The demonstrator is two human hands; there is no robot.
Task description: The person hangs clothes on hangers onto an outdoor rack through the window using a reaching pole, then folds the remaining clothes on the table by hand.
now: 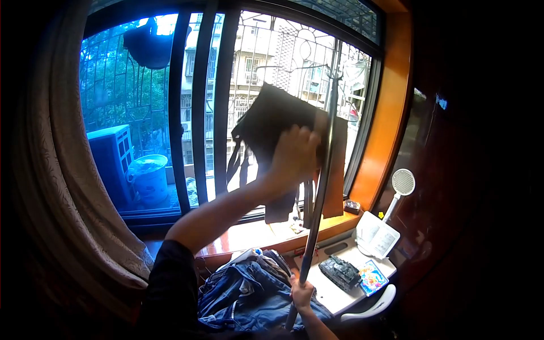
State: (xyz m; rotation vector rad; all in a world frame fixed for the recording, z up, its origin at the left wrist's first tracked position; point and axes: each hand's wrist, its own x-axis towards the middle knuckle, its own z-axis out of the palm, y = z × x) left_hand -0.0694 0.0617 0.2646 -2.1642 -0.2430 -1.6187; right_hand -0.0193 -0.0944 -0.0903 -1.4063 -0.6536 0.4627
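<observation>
We are gripping the pole in our right fingers and should be steadying it, the dark garment hanging just behind our left fingers, whose blurred hold we cannot judge.

Sunlit sliding window in my remote view, ornate metal grille outside, orange-brown wooden frame, patterned curtain at left, white desk lower right, shadowed room.
</observation>
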